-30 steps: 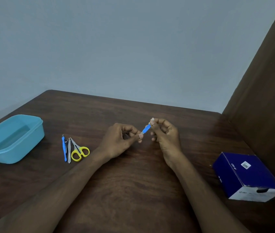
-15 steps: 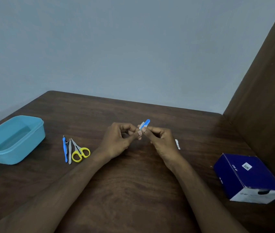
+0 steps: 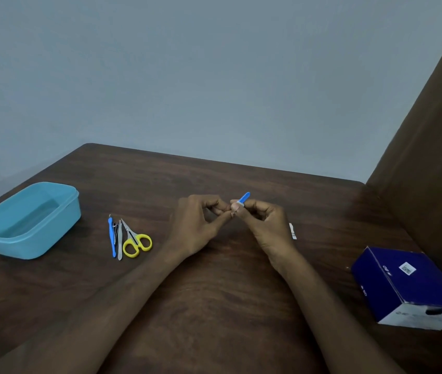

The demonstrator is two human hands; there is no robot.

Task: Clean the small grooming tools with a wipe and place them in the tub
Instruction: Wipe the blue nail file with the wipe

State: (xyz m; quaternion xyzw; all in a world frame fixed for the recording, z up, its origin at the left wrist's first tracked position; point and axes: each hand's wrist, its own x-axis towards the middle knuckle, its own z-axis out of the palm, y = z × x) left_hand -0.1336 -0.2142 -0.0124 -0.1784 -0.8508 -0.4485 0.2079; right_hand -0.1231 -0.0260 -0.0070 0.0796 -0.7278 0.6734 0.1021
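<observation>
A small blue tool [image 3: 243, 198] was pinched in the right hand [image 3: 264, 225] over the tabletop [image 3: 214, 306] centre; the left hand [image 3: 196, 225] was curled against it, its grip unclear. The tub [image 3: 29, 220] at the left edge appeared empty.

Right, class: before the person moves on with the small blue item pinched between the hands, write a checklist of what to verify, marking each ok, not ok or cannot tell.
1. Right hand grips the small blue item: ok.
2. Left hand also holds it: cannot tell, fingertips meet there.
3. Whether the item is a tool or a wipe sachet: cannot tell.
4. Blue tub within view, open top: ok.
5. Yellow-handled scissors and the tools beside them already in the tub: not ok, they lie on the table.
6. White scrap lying by the right hand, cleared away: not ok.
</observation>
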